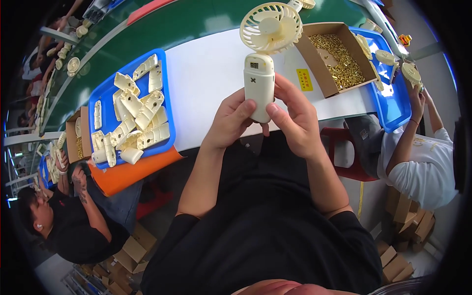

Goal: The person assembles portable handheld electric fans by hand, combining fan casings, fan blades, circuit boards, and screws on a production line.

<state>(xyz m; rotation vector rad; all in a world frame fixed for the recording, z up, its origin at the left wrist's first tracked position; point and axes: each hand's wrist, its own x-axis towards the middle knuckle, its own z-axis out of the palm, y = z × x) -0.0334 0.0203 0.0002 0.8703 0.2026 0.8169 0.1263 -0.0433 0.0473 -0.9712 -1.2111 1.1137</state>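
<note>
Between my two hands is a cream handheld fan (259,93), held upright above the near edge of the white work surface. Its round slotted head (271,28) points away from me, and a small dark display sits near the top of the handle. My left hand (233,117) grips the lower left side, its thumb on the front. On the lower right side, my right hand (297,115) is closed round the handle, thumb also on the front. The fingers behind the handle are mostly hidden.
At left, a blue tray (171,105) holds several cream shell halves, with an orange sheet (132,172) under it. A cardboard box (322,78) of small brass-coloured parts stands at right beside a yellow label (304,79). Another blue tray (397,110) lies farther right. Co-workers sit on both sides.
</note>
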